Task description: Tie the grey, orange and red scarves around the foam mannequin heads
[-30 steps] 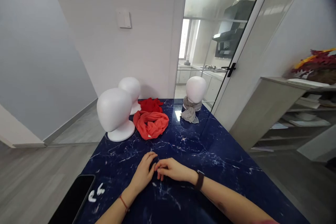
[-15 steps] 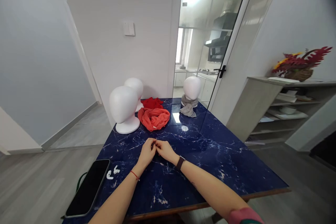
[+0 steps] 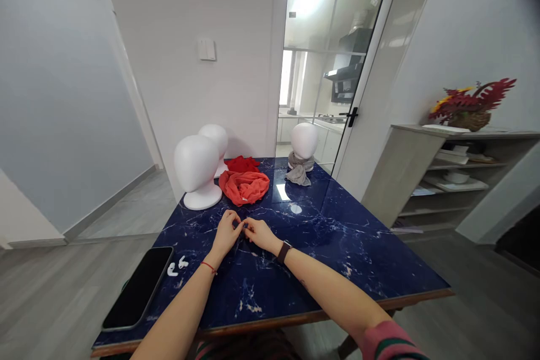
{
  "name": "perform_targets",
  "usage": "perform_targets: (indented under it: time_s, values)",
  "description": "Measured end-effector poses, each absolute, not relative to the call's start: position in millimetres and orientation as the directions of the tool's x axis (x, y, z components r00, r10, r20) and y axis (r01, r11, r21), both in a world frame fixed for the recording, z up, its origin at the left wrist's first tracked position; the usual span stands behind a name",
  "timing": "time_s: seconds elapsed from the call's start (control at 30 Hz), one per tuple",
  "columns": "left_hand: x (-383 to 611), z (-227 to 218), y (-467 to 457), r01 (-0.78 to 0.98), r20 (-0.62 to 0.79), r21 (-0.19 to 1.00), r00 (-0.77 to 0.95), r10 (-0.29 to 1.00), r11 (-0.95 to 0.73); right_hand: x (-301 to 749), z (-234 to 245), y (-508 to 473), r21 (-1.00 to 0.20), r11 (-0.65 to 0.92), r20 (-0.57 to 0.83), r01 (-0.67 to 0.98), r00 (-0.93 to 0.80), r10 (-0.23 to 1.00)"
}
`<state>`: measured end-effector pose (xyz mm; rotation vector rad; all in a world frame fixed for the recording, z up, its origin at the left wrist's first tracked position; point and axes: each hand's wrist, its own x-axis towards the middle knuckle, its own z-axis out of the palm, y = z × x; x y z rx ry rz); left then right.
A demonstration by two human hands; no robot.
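Observation:
My left hand [image 3: 226, 233] and my right hand [image 3: 259, 233] rest together on the dark blue marbled table [image 3: 337, 247], fingertips meeting in a pinch over something small and dark that I cannot make out. A red string circles my left wrist; a dark watch sits on my right wrist. Beyond the hands lies an orange-red scarf [image 3: 243, 187], with a darker red cloth [image 3: 241, 163] behind it. Two white foam heads [image 3: 196, 169] stand at the back left. A third foam head [image 3: 304, 142] at the back centre wears a grey scarf [image 3: 297, 174].
A black phone [image 3: 138, 287] lies at the table's front left corner, two white earbuds [image 3: 176, 266] beside it. A glass door with a black handle [image 3: 350, 116] is behind the table. A shelf unit [image 3: 455, 174] with a red plant stands on the right.
The camera has pulled back and tilted, so more of the table and its front edge show. Both hands stay joined in the same pinch at the table's middle.

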<state>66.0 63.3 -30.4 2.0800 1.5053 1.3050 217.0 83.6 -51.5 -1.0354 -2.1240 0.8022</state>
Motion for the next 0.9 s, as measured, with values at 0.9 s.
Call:
perform_targets:
  time_s: [0.9]
  values:
    - [81, -22, 51, 0.515, 0.444, 0.789, -0.100, 0.891, -0.335, 218, -45, 74, -0.693, 0.555, 0.317, 0.460, -0.498, 0.807]
